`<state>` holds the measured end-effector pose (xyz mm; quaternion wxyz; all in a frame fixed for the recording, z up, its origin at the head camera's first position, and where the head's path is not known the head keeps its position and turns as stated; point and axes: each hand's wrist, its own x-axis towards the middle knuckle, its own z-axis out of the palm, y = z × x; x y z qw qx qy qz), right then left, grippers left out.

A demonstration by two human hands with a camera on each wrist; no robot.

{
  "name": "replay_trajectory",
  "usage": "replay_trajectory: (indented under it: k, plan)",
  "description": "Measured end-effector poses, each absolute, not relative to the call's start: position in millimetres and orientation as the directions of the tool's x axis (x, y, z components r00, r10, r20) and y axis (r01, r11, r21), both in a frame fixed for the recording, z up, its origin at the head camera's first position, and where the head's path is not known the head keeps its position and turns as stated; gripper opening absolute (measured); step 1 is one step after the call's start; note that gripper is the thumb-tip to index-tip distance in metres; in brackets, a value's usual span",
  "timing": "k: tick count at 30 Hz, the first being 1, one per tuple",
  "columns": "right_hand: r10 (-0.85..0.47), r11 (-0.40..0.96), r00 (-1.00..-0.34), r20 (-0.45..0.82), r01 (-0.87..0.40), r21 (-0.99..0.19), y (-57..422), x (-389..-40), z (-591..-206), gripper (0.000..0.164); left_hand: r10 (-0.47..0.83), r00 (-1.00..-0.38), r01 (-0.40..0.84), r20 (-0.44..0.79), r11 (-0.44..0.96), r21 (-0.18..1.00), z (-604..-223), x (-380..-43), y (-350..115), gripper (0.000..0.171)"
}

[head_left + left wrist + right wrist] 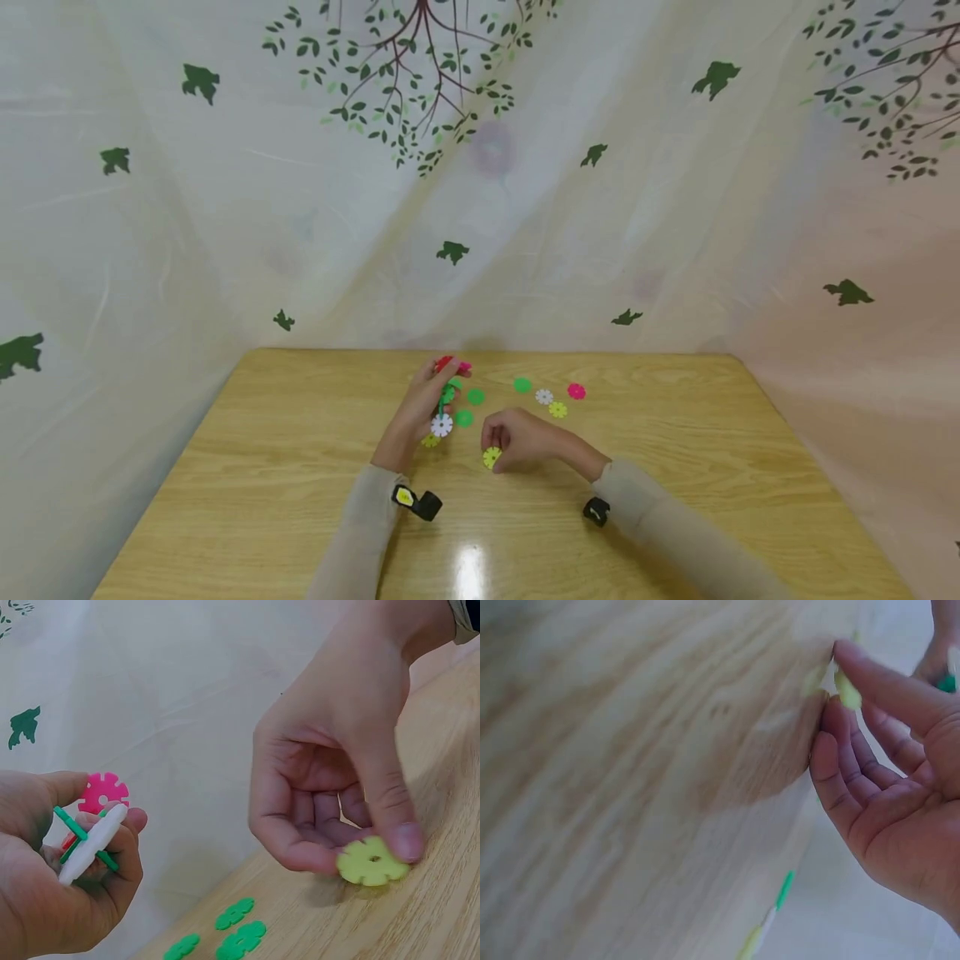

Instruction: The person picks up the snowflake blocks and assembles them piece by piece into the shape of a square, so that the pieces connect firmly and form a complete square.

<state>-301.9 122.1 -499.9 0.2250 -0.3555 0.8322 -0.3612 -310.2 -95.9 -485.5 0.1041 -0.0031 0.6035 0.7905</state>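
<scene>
1. Left hand [420,405]: raised above the table [270,467], fingers curled about a joined cluster [84,853]. The curl probably serves because the pieces stand at angles, and a single flat pinch would steady them poorly.

2. Cluster, parts: white disc [97,840], tilted, seen nearly edge-on; green pieces [69,820] crossing it; red piece [442,362], partly hidden by fingers; pink disc [96,787] at the far side, one digit at its edge. Whether the pink disc is joined on: cannot tell.

3. Right hand [527,435]: thumb and fingertip pinch the yellow disc [360,870]; the other fingers bend inward, close together. The grip is at the rim, which leaves the centre hole and most slots uncovered. The disc is low over the table, right of the cluster; contact with the wood cannot be told.

4. Loose, between the hands: green disc [476,397] and second green disc [464,418], flat, near the left hand.

5. Loose, beyond the right hand: far green disc [522,384], loose white disc [543,397], loose yellow disc [557,409], loose pink disc [576,391]. All lie flat, presumably spread so each rim can be caught singly.

6. Low yellow disc [430,440]: beneath the white disc in the head view; attached or lying loose, cannot tell.
</scene>
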Motion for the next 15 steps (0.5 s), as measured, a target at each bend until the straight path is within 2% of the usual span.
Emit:
replay_trajectory:
  k: [2,9,15]
  plan:
    - [-0.734,0.484,-0.673,-0.094,-0.421,-0.767,124,-306,-502,0.023,0.163,-0.979,-0.16,-0.12,-0.259,0.952,-487,-310,-96,0.036]
    - [-0.588,0.397,-0.802,0.108,-0.402,-0.825,126,-322,-496,0.014,0.159,-0.983,-0.128,-0.086,-0.272,0.954,-489,-307,-93,0.036]
    - [-0.404,0.263,-0.904,0.139,-0.26,-0.929,118,-330,-477,0.018,0.147,-0.987,-0.105,-0.064,-0.296,0.949,-488,-309,-90,0.039]
